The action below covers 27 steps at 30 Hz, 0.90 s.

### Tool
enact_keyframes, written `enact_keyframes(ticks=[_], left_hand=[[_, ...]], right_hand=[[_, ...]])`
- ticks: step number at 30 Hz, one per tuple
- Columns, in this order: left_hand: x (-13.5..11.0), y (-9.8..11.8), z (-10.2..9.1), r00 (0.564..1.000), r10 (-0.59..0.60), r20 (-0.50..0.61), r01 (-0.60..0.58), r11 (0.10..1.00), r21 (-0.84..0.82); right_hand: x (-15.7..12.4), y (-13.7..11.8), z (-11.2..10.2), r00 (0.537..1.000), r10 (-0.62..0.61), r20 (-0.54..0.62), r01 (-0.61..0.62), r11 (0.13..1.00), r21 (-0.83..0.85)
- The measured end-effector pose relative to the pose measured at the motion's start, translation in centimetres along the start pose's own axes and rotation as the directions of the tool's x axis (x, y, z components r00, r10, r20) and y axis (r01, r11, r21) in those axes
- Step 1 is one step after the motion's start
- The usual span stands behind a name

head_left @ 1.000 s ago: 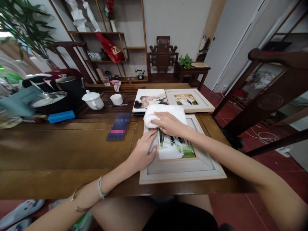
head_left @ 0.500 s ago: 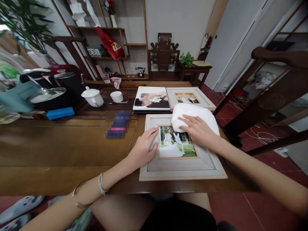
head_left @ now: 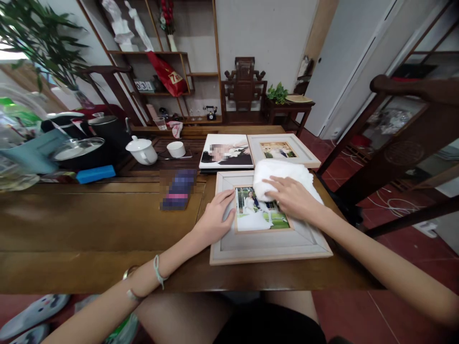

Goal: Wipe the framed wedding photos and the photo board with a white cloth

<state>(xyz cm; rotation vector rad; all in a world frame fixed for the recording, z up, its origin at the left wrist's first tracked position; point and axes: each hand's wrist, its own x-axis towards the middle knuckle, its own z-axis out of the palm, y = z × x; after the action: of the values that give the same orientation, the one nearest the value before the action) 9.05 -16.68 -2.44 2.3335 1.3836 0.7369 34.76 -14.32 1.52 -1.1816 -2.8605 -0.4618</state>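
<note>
A pale grey wooden picture frame (head_left: 265,243) lies flat near the table's front edge, with a wedding photo (head_left: 251,215) of a couple in its middle. My left hand (head_left: 217,215) rests on the frame's left side, its fingers stretched out and thumb apart. In my right hand (head_left: 292,196) is a folded white towel (head_left: 281,174), pressed onto the frame's upper right part. The towel and hand hide that corner and part of the photo. Behind it lie a second pale frame (head_left: 304,150) and a white-edged photo panel (head_left: 225,141), side by side.
A blurred-out dark object (head_left: 178,190) lies left of the frame. Further left are a white lidded cup (head_left: 141,150), a small white bowl (head_left: 176,149), a blue box (head_left: 95,174) and a black kettle (head_left: 106,131). A dark wooden chair (head_left: 412,129) stands at the right.
My right hand and the towel have shifted slightly left over the photo, covering more of its upper right part. My left hand keeps its place on the frame. The view has tilted slightly.
</note>
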Motion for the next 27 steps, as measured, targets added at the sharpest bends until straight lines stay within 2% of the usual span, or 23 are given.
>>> enact_keyframes(ticks=[5,8,11,15,18,22,27], left_hand=[[-0.1,-0.2,0.3,1.000,0.003,0.005,-0.003,1.000,0.009],[-0.2,-0.1,0.2,0.999,-0.002,0.037,0.002,1.000,0.013],[-0.3,0.0,0.0,1.000,-0.010,0.030,0.010,1.000,0.004],[-0.3,0.1,-0.1,1.000,0.004,0.024,-0.004,1.000,0.006],[-0.4,0.0,-0.1,1.000,0.009,0.017,-0.009,1.000,0.006],[-0.3,-0.1,0.1,1.000,0.002,-0.002,-0.002,1.000,-0.005],[-0.2,-0.2,0.2,1.000,-0.006,0.002,0.006,1.000,0.007]], right_hand=[[-3.2,-6.1,-4.6,0.981,-0.182,0.074,0.164,0.965,0.203],[-4.2,-7.6,-6.1,0.967,-0.247,0.068,0.218,0.931,0.292],[-3.4,-6.4,-5.2,0.977,-0.202,0.074,0.174,0.943,0.283],[-0.7,-3.0,-2.5,0.997,-0.065,0.043,0.057,0.986,0.157],[1.1,-2.1,-1.6,0.999,-0.009,0.031,0.006,0.997,0.079],[1.3,-4.8,-2.3,0.996,-0.084,0.023,0.082,0.994,0.067],[-1.7,-9.8,-4.3,0.969,-0.246,-0.038,0.248,0.946,0.207]])
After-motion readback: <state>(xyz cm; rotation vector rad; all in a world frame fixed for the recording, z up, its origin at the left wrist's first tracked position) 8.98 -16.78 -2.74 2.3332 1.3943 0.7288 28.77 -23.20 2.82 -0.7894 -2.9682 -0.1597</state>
